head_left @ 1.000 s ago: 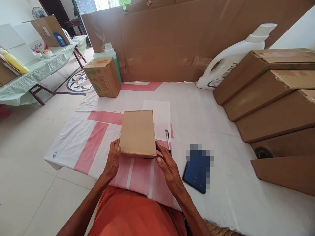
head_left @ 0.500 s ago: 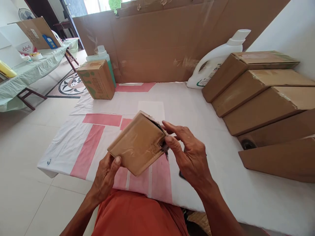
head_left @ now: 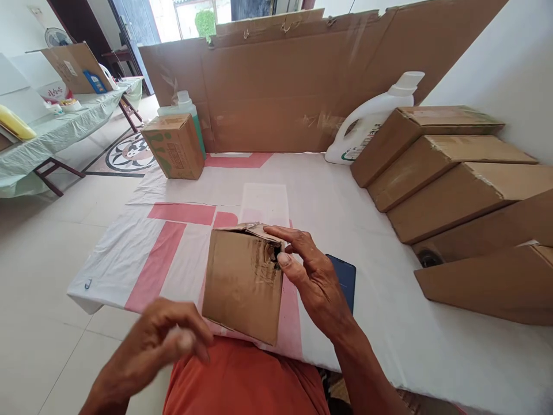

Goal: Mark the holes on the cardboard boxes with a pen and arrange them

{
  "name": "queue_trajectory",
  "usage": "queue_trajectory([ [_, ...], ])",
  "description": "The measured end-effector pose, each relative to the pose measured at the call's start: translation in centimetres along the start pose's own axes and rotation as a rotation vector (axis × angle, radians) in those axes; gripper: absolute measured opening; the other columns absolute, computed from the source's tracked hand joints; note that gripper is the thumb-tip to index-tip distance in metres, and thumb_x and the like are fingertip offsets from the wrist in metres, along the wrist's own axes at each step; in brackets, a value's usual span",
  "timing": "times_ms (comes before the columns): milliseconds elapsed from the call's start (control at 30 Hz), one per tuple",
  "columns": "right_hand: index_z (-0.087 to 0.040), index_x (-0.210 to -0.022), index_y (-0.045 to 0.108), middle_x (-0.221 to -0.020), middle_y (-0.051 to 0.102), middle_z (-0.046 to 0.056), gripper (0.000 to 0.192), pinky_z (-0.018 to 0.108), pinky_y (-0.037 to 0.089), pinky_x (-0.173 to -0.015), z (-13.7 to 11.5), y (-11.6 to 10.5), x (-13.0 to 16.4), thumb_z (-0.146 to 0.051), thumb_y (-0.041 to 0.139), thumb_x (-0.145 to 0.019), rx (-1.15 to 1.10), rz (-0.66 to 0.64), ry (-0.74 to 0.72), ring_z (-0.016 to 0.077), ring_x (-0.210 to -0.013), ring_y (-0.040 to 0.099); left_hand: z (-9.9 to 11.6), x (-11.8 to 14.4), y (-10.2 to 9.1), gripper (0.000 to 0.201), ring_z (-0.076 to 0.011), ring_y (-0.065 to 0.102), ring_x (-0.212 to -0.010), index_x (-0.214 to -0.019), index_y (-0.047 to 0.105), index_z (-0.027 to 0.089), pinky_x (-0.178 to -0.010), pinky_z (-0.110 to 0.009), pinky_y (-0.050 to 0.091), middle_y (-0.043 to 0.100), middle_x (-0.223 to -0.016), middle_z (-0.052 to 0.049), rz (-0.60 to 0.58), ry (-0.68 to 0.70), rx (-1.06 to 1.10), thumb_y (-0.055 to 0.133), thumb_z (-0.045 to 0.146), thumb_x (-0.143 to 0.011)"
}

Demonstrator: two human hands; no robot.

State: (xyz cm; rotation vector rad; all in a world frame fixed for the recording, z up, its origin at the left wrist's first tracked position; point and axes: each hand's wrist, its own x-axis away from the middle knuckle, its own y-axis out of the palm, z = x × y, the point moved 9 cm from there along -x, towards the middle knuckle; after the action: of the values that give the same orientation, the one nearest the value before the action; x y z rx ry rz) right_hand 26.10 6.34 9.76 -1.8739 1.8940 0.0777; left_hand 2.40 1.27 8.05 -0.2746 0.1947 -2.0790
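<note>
A small brown cardboard box (head_left: 242, 282) stands tilted on its near edge in front of me, over the pink and white sheet (head_left: 164, 253). My right hand (head_left: 311, 276) grips its upper right corner, with thumb and fingers at the torn top flap. My left hand (head_left: 155, 343) hovers blurred below and left of the box, fingers loosely curled, touching nothing. A dark blue phone (head_left: 345, 276) lies on the sheet just right of my right hand.
Several long cardboard boxes (head_left: 449, 173) lean stacked at the right, with a white detergent jug (head_left: 367, 124) behind them. A printed carton (head_left: 175, 144) and green bottle (head_left: 185, 106) stand at the back left. A cardboard wall (head_left: 280, 86) closes the back. A covered table (head_left: 56, 127) stands far left.
The box was lifted off the sheet and turned upright. My left hand let go and dropped toward my lap; my right hand moved to the top corner.
</note>
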Motion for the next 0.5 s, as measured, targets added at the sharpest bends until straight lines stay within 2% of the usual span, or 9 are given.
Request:
queue_trajectory([
  [67,-0.033,-0.140,0.065,-0.142,0.067,0.003,0.037,0.045,0.044,-0.109,-0.4,0.5,0.3,-0.041,0.052,-0.106,-0.024,-0.024,-0.034,0.0254,-0.130,0.059,2.4,-0.4,-4.0,0.025,-0.0192,0.072,-0.088,-0.110,0.076,0.027,-0.082,-0.030,0.057,0.077,-0.093,-0.002,0.385,0.167,-0.169,0.069,0.048,-0.098],
  [100,-0.033,-0.142,0.063,-0.144,0.066,0.003,0.038,0.046,0.042,-0.112,-0.6,0.8,0.5,-0.040,0.052,-0.107,-0.031,-0.027,-0.046,0.0253,-0.133,0.058,3.4,-0.7,-5.0,0.030,-0.0207,0.071,-0.101,-0.119,0.074,0.028,-0.092,-0.032,0.056,0.076,-0.107,-0.003,0.536,0.239,-0.283,0.075,0.044,-0.094],
  [133,-0.033,-0.144,0.062,-0.146,0.065,0.003,0.038,0.046,0.041,-0.115,-0.8,1.2,0.7,-0.039,0.051,-0.107,-0.032,-0.026,-0.055,0.0250,-0.136,0.056,4.3,-1.4,-5.1,0.043,-0.0228,0.067,-0.116,-0.129,0.070,0.029,-0.102,-0.035,0.053,0.073,-0.121,-0.004,0.612,0.299,-0.382,0.081,0.042,-0.089],
  [200,-0.030,-0.146,0.060,-0.148,0.063,0.004,0.040,0.046,0.039,-0.118,-1.2,2.1,1.1,-0.036,0.052,-0.107,-0.018,-0.014,-0.078,0.0242,-0.139,0.054,4.9,-3.9,-3.6,0.059,-0.0263,0.058,-0.134,-0.139,0.064,0.028,-0.115,-0.040,0.047,0.065,-0.141,-0.007,0.562,0.380,-0.468,0.083,0.044,-0.086],
  [300,-0.024,-0.147,0.057,-0.146,0.064,0.007,0.041,0.044,0.039,-0.120,-2.3,2.8,1.6,-0.028,0.049,-0.107,0.053,0.092,-0.125,0.0232,-0.140,0.052,4.9,-7.0,-1.3,0.047,-0.0243,0.062,-0.130,-0.134,0.066,0.026,-0.114,-0.039,0.049,0.067,-0.136,-0.006,0.439,0.402,-0.384,0.077,0.041,-0.091],
  [400,-0.019,-0.148,0.056,-0.144,0.064,0.009,0.043,0.045,0.040,-0.119,-3.3,2.9,2.3,-0.023,0.039,-0.108,0.081,0.220,-0.119,0.0225,-0.138,0.052,5.0,-7.6,-0.6,0.031,-0.0205,0.067,-0.113,-0.121,0.070,0.026,-0.104,-0.034,0.053,0.072,-0.120,-0.003,0.451,0.333,-0.309,0.075,0.034,-0.092],
  [500,-0.022,-0.145,0.060,-0.140,0.066,0.007,0.042,0.044,0.043,-0.117,-4.1,3.3,2.9,-0.021,0.037,-0.109,0.038,0.199,-0.072,0.0214,-0.135,0.054,4.7,-6.6,-0.3,0.029,-0.0187,0.068,-0.108,-0.120,0.071,0.030,-0.099,-0.031,0.055,0.072,-0.117,0.000,0.433,0.202,-0.279,0.075,0.036,-0.092],
])
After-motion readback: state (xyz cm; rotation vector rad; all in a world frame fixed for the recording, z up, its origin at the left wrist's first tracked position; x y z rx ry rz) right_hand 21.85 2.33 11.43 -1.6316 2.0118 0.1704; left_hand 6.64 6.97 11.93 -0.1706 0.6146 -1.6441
